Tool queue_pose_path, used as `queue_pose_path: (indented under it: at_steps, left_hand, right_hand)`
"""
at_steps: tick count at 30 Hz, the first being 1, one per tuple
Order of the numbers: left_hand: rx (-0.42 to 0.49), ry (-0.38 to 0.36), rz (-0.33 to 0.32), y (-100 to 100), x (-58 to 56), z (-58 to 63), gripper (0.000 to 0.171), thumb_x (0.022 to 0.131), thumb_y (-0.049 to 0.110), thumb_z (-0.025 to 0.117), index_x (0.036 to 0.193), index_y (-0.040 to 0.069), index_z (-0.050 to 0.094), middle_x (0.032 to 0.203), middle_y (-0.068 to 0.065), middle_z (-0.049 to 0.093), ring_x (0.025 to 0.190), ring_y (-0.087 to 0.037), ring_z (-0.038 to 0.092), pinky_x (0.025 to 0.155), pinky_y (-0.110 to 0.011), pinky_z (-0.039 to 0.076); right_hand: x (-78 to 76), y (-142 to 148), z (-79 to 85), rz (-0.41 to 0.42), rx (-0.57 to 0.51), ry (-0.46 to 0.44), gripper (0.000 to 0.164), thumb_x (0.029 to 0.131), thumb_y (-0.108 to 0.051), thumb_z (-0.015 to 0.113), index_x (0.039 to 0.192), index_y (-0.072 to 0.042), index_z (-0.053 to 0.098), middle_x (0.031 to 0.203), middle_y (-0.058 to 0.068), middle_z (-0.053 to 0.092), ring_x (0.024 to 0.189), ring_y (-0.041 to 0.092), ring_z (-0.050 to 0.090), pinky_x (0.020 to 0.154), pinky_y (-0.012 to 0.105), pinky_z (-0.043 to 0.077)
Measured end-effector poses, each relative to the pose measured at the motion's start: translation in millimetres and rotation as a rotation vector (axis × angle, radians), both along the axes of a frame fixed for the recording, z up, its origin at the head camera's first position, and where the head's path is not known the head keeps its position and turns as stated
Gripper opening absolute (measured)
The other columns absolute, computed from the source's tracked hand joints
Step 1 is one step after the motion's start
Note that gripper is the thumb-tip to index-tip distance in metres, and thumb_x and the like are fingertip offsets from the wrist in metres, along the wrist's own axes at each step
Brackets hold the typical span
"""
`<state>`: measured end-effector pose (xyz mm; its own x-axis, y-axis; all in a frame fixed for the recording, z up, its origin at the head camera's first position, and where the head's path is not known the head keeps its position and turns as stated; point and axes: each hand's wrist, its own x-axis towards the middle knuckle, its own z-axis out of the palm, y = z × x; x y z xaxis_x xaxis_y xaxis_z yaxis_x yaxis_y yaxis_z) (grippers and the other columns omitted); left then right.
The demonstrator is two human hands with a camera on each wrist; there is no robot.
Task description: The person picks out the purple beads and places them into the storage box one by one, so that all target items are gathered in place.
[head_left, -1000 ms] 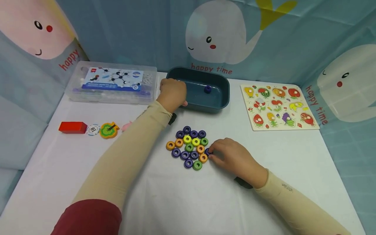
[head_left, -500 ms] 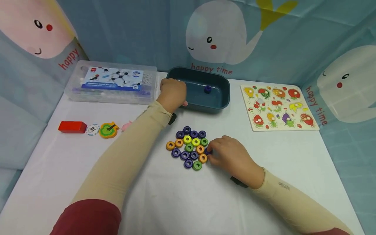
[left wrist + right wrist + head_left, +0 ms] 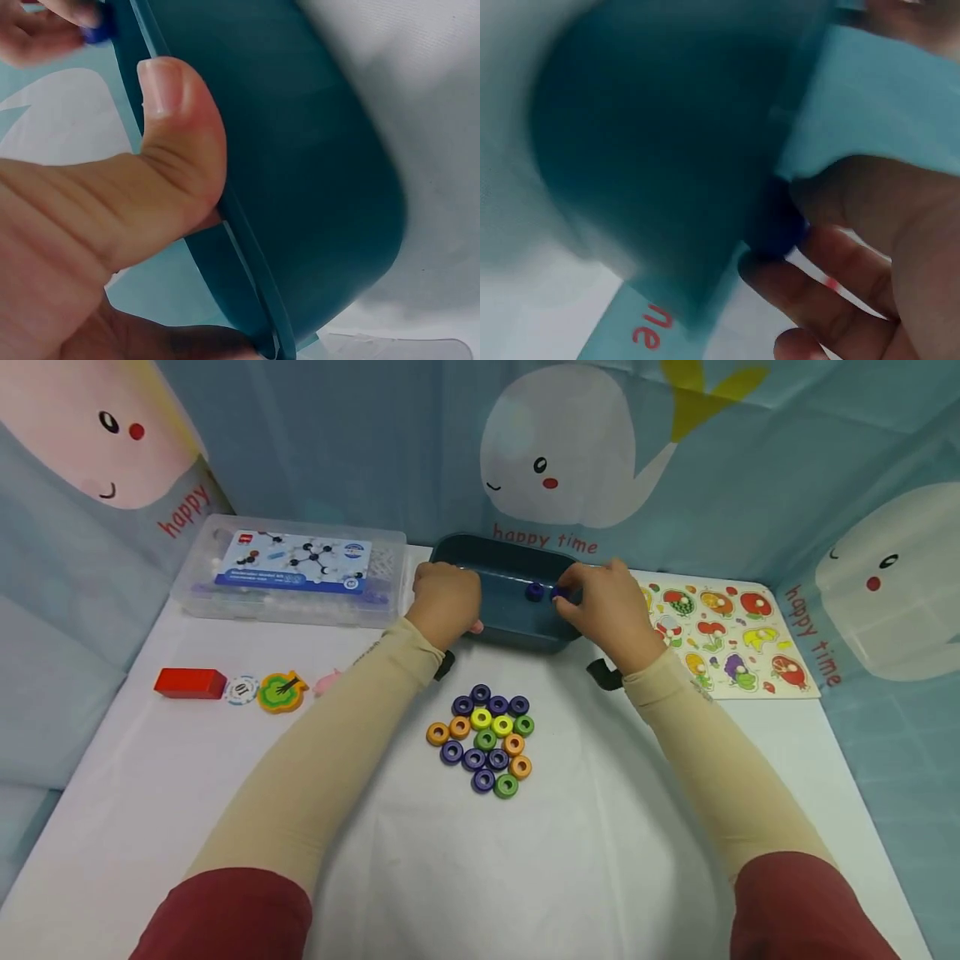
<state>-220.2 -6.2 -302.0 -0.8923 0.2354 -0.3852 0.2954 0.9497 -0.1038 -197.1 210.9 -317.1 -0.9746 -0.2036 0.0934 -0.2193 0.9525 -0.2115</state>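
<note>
My left hand [image 3: 447,597] grips the left end of a dark teal plastic tub [image 3: 517,633]. In the left wrist view its thumb [image 3: 184,127] bends over the tub's rim. Over the tub's right end, my right hand [image 3: 613,614] pinches a dark purple ring bead [image 3: 776,225] between thumb and fingers. Another purple ring bead [image 3: 534,592] lies inside the tub. Nearer to me, a flat cluster of purple, orange, yellow and green ring beads, with a green bead [image 3: 485,740] near its middle, lies on the white tablecloth. Blur softens the right wrist view.
A clear molecular model box [image 3: 292,568] stands left of the tub. In front of it lie a red block [image 3: 190,683], a round token [image 3: 241,690], a tree-shaped piece [image 3: 282,692] and a pink piece [image 3: 327,682]. A fruit puzzle board [image 3: 735,643] is on the right.
My right hand has taken the purple ring bead from the cluster's right edge and carried it away from me to the tub. The left hand stays at the rim.
</note>
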Motion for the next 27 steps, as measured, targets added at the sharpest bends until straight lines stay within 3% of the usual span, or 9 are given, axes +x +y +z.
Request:
queue_pose_path:
  at_steps: [3,6,12,23,27]
  left_hand:
    - [0.000,0.006,-0.009,0.1,0.3,-3.0,0.057,0.088,0.050,0.072,0.130,0.012,0.063,0.134,-0.008,0.063,0.106,-0.031,0.056,0.092,-0.046,0.048]
    - [-0.001,0.018,-0.023,0.6,0.6,-4.3,0.054,0.089,0.049,0.072,0.127,0.012,0.065,0.132,-0.008,0.064,0.104,-0.031,0.056,0.091,-0.046,0.048]
    - [-0.016,0.040,-0.025,0.1,0.7,-4.8,0.053,0.089,0.049,0.071,0.126,0.012,0.065,0.126,-0.007,0.067,0.101,-0.030,0.058,0.089,-0.046,0.049]
    - [-0.018,0.021,-0.011,2.3,-0.3,0.9,0.058,0.090,0.050,0.070,0.131,0.010,0.062,0.129,-0.008,0.065,0.104,-0.029,0.056,0.092,-0.046,0.048]
    - [-0.018,0.001,-0.008,1.8,0.0,0.6,0.056,0.091,0.048,0.069,0.131,0.011,0.062,0.131,-0.008,0.064,0.106,-0.030,0.055,0.094,-0.046,0.047]
  right_hand:
    - [-22.5,-4.0,-16.9,0.004,0.065,0.068,0.028,0.094,-0.030,0.068,0.112,-0.010,0.072,0.102,0.011,0.076,0.090,0.032,0.050,0.078,0.045,0.042]
    - [-35.8,-5.7,-27.2,-0.019,0.100,0.092,0.025,0.093,-0.026,0.068,0.109,-0.007,0.073,0.098,0.014,0.076,0.090,0.034,0.051,0.080,0.047,0.041]
    - [-51.4,-6.9,-41.7,-0.041,0.161,0.033,0.024,0.094,-0.024,0.068,0.112,-0.008,0.072,0.107,0.015,0.074,0.098,0.036,0.047,0.087,0.049,0.032]
    - [-60.5,-11.9,-51.3,-0.021,0.099,0.003,0.032,0.098,-0.036,0.065,0.120,-0.012,0.068,0.117,0.012,0.073,0.102,0.035,0.053,0.090,0.050,0.029]
    - [-49.6,-15.9,-46.1,-0.027,0.023,0.026,0.038,0.100,-0.041,0.058,0.124,-0.013,0.067,0.124,0.010,0.070,0.107,0.033,0.052,0.094,0.050,0.033]
